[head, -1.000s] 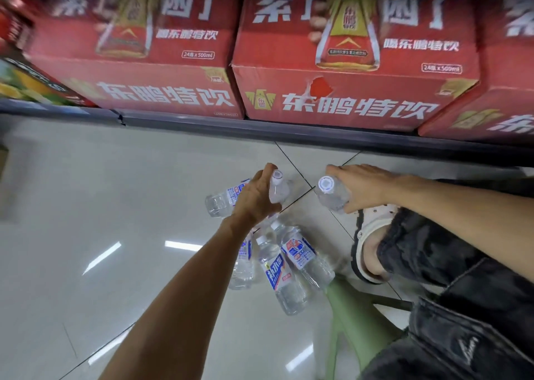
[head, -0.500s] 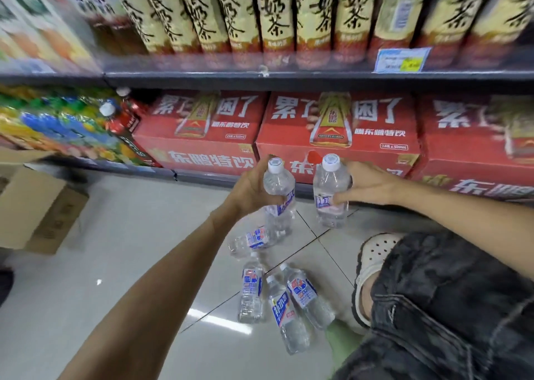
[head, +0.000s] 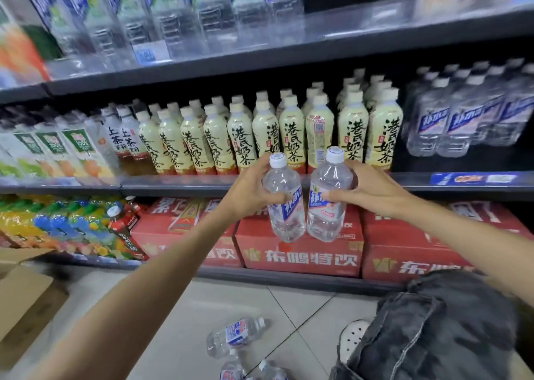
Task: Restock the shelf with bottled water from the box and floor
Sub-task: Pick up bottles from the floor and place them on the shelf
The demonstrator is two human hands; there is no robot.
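My left hand (head: pixel 248 190) grips a clear water bottle (head: pixel 284 206) with a white cap and blue label, held upright. Beside it my right hand (head: pixel 372 190) grips a second water bottle (head: pixel 328 206), also upright; the two bottles almost touch. Both are raised in front of the middle shelf edge (head: pixel 173 184), below the milk tea row. Matching water bottles (head: pixel 462 119) stand at the right end of that shelf. More water bottles lie on the floor (head: pixel 235 335), one on its side and others cut off by the bottom edge.
Cream milk tea bottles (head: pixel 260 137) fill the middle shelf, juice cartons (head: pixel 52 154) at its left. Red drink cases (head: pixel 300 252) sit on the bottom shelf. An open cardboard box (head: pixel 23 298) is at the left on the floor. My knee in dark denim (head: pixel 439 330) is at lower right.
Both hands lifted their bottles from just above the floor up to the middle shelf's height. The view tilted upward, so the floor bottles now sit at the bottom edge.
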